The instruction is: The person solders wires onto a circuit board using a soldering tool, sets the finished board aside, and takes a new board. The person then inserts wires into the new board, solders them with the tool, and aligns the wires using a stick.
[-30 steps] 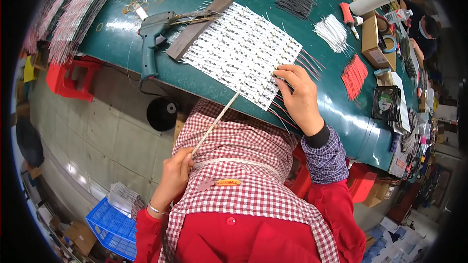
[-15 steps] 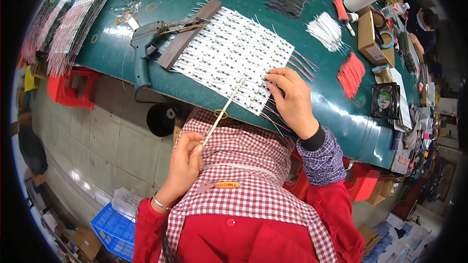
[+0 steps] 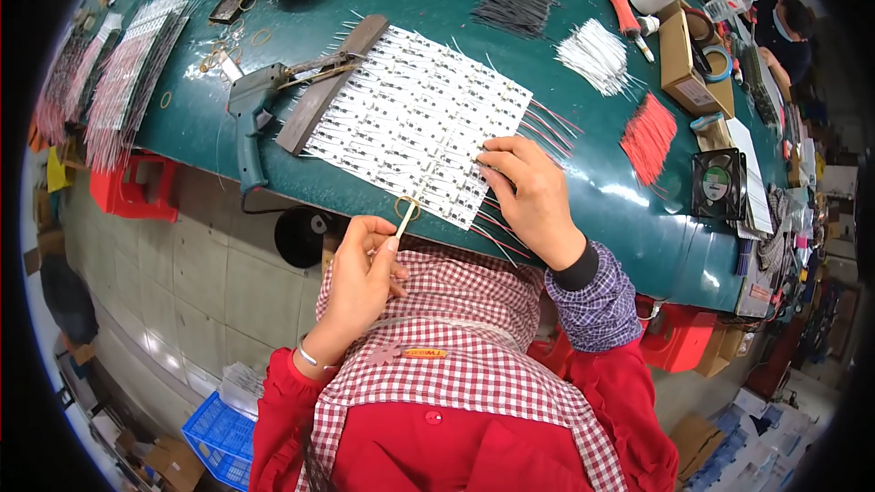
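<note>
My left hand (image 3: pixel 360 278) pinches a thin pale stick (image 3: pixel 405 221) just off the table's front edge. A tan rubber band (image 3: pixel 397 208) loops round the stick near its far end, at the near edge of a white sheet of small circuit boards (image 3: pixel 401 118). The sheet carries rows of dark components and fine wires. My right hand (image 3: pixel 533 196) is at the sheet's right side, fingertips closed together on it; what they hold is too small to make out. Red wires (image 3: pixel 551 128) stick out from the sheet's right edge. A dark bar (image 3: pixel 333 87) lies across its left end.
A green glue gun (image 3: pixel 251 118) leans on the bar. Bundles of black wires (image 3: pixel 513 7), white wires (image 3: pixel 592 56) and red wires (image 3: pixel 648 138) lie beyond and right. Farther right are a cardboard box (image 3: pixel 688 82) and a small fan (image 3: pixel 717 184). Another person (image 3: pixel 784 36) sits at far right.
My left hand has moved up and right toward the sheet, and less of the stick shows beyond its fingers. My right hand stays at the sheet's right side. The whole view has shifted slightly.
</note>
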The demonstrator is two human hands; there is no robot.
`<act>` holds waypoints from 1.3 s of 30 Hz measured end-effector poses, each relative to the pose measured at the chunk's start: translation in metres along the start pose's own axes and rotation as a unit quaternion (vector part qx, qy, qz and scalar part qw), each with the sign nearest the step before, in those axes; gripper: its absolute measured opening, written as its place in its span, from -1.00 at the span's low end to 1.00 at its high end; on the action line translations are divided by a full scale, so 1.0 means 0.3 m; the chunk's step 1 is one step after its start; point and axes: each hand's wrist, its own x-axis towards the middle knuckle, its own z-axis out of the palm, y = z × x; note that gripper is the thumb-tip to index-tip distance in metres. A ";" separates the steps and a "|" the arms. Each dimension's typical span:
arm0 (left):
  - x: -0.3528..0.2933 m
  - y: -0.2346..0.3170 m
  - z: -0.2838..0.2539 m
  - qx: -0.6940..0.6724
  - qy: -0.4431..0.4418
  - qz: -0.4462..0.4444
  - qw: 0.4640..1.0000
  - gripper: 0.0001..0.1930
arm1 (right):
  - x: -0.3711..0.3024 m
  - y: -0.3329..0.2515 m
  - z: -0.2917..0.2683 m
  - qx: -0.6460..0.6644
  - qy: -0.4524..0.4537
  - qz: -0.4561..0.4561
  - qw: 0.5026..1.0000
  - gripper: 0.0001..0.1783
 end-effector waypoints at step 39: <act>0.055 0.028 0.001 0.113 -0.037 0.053 0.992 -0.77 | 0.327 0.289 0.043 0.029 0.042 0.036 0.998 -0.83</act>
